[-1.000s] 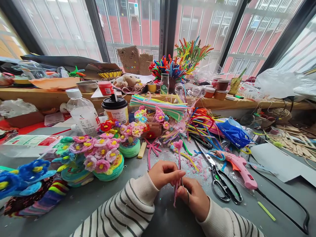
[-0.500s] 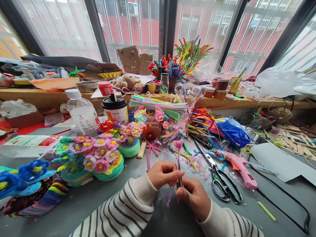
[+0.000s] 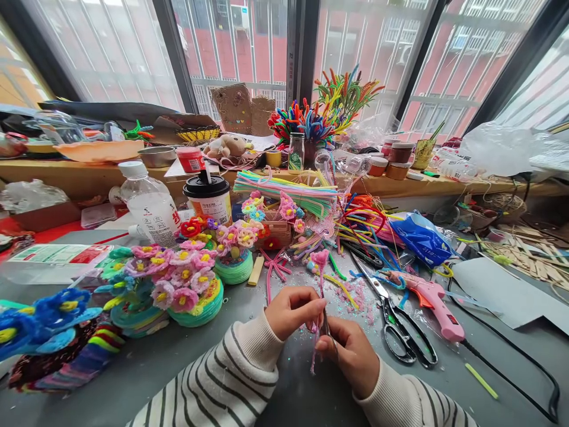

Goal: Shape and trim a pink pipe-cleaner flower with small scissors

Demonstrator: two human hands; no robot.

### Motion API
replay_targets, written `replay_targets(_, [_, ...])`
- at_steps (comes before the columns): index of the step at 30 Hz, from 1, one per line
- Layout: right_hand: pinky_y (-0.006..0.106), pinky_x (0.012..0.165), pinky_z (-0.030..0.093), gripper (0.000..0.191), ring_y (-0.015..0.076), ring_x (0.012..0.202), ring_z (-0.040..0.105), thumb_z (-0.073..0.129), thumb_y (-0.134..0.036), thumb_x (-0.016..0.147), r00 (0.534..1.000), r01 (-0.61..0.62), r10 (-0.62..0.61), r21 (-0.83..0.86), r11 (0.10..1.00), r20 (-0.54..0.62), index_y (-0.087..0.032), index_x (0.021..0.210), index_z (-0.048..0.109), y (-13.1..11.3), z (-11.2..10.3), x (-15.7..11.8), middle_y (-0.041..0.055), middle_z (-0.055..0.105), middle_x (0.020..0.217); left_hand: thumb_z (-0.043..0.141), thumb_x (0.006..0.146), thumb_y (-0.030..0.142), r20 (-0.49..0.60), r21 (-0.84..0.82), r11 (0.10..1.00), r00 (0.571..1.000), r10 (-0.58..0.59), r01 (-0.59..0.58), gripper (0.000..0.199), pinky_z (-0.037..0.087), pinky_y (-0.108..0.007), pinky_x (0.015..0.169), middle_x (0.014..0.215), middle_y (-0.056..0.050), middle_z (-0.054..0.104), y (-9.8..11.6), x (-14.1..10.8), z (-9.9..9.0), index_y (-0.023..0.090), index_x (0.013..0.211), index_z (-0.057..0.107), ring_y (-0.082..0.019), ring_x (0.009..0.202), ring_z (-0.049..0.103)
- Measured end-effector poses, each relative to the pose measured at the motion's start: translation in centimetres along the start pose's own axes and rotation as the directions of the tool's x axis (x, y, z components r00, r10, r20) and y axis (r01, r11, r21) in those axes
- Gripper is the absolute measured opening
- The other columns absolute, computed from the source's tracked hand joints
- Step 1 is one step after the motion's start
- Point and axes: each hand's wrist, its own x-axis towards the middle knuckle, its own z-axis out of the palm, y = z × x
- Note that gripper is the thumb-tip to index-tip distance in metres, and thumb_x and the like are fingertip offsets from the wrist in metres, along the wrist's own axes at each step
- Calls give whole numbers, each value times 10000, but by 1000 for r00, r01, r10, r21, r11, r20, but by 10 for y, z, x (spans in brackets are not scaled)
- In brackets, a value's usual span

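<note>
My left hand [image 3: 297,313] pinches a pink pipe cleaner [image 3: 313,356] between thumb and fingertips. Its fluffy pink top pokes up above my fingers, while the thinner tail hangs below them. Closed around a small pair of metal scissors [image 3: 327,326], my right hand [image 3: 349,356] keeps the blades right beside the pipe cleaner. Its fingers hide most of the handles. Pink fuzz clippings [image 3: 362,293] lie scattered on the grey table [image 3: 293,391] beyond both hands.
Potted pipe-cleaner flowers [image 3: 184,276] stand at left, near a plastic bottle [image 3: 149,204] and a lidded cup [image 3: 207,198]. Large scissors [image 3: 393,320] and a corded pink glue gun [image 3: 438,305] lie at right. Pipe-cleaner bundles [image 3: 284,193] are piled behind.
The hanging tail of the pink pipe cleaner has swung slightly to the right, nearer my right hand. My left hand has shifted a little; the scissors stay close beside the pipe cleaner.
</note>
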Motion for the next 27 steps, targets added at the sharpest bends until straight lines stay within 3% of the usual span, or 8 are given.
replay_targets(6, [215,439,255,520,97,459,322,305,-645,640,994,93,-95,39,995,59,-155,496,405,-3,-1,-1,-23,344,468,518,634,351,50,-8,999,997,-50,51,289,316,-181,430,433,40,440,-1,0,2,127,471,435,-47,411,400])
replay_targets(27, [211,427,261,550,83,447,280,316,-674,604,999,30,-34,-120,992,-33,-146,478,405,-2,-1,-1,-38,314,448,501,652,346,42,-26,999,998,-45,46,284,318,-170,421,439,37,453,-4,0,1,128,483,436,-44,415,408])
